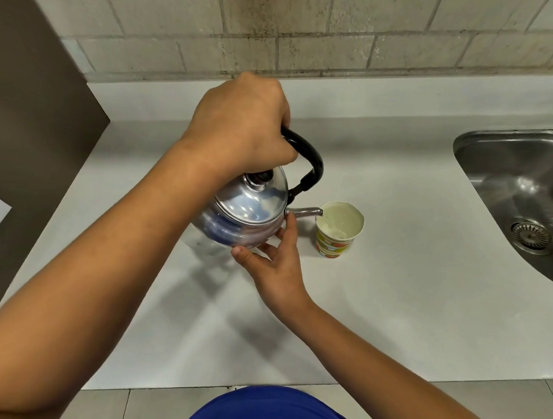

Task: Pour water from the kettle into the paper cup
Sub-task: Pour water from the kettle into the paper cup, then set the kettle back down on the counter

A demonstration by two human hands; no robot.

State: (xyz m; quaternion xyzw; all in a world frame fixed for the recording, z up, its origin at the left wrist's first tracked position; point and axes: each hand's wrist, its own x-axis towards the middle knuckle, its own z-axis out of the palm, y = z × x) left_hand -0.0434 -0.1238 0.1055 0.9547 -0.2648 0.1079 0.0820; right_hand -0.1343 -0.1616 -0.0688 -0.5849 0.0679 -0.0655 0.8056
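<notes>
A shiny metal kettle (245,214) with a black handle is tilted to the right above the white counter. My left hand (241,126) is shut on the handle from above. My right hand (273,261) props the kettle's lower side near the base of the spout, fingers spread against the metal. The spout tip sits at the left rim of a patterned paper cup (338,229), which stands upright on the counter. Water shows inside the cup, and a thin stream leaves the spout.
A steel sink (522,192) with a drain is set into the counter (393,297) at the right. A brick wall runs along the back. A dark panel (30,129) with a paper sheet stands at the left. The counter's front edge lies near my body.
</notes>
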